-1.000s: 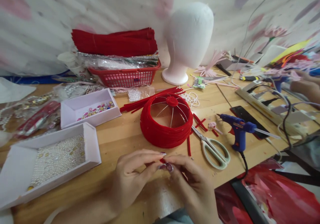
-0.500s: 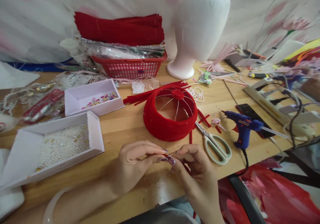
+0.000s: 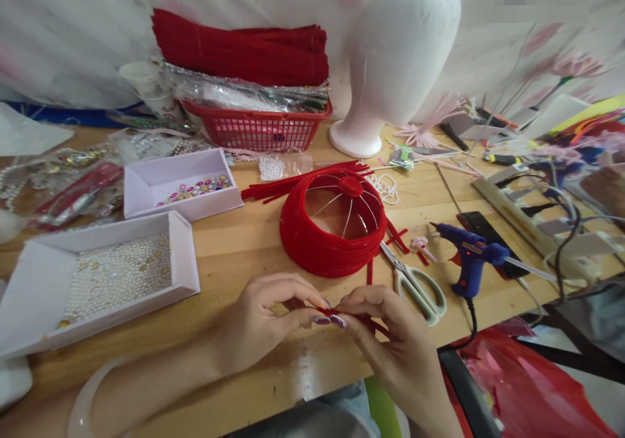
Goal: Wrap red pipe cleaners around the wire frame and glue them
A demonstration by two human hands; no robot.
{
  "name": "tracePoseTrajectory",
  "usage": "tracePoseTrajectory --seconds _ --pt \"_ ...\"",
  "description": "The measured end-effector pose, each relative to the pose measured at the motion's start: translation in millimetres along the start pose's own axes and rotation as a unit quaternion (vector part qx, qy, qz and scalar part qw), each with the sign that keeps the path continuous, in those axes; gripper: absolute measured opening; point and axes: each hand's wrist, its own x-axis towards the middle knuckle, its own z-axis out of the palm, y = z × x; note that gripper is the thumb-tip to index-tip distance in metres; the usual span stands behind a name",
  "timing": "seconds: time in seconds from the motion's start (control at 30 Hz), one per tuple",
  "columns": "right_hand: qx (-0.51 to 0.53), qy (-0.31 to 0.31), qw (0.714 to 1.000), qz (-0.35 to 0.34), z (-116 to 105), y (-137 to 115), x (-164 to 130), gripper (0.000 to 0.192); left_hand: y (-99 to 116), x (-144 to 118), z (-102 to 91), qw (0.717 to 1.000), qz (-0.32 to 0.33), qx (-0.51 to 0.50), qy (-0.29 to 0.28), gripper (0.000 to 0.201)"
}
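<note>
We are holding the red strip (image 3: pixel 329 310) above the tabletop (image 3: pixel 234 256), nearer us than the red frame (image 3: pixel 327 256). Our left hand (image 3: pixel 273 321) and right hand (image 3: pixel 393 334) are pinching it, fingertips nearly meeting. For good control, we should be pressing lightly and evenly.

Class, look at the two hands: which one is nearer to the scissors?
Right. The right hand is just on the near side of the scissors, close to their handles; the left hand is farther off, to the left beyond the right hand.
</note>
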Motion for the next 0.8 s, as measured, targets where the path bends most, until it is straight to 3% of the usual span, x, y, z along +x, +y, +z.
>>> tracePoseTrajectory --seconds 0.17,0.33,0.47,0.57,0.7,0.8 --pt "-0.143 -0.029 0.984 -0.106 -17 -8 12 0.008 -1 1 3.9 0.997 -0.044 -0.057 0.028 0.003" --pt "-0.189 -0.042 0.967 -0.168 -26 -15 22 0.013 -1 0 5.7 0.995 -0.056 -0.075 0.038 0.002" --pt "-0.209 0.015 0.956 -0.207 -38 -16 34 0.016 -1 0 1.8 0.999 -0.034 0.007 0.040 0.028" --pt "-0.243 0.064 0.941 -0.225 -46 -15 44 0.020 -4 2 -1.3 0.996 0.004 0.085 0.011 0.047" --pt "-0.285 0.055 0.923 -0.251 -51 -14 54 0.023 -12 3 -2.0 0.986 0.067 0.149 -0.012 0.064" --pt "-0.288 0.045 0.926 -0.241 -51 -12 58 0.023 -14 4 -1.0 0.980 0.097 0.171 -0.017 0.070"
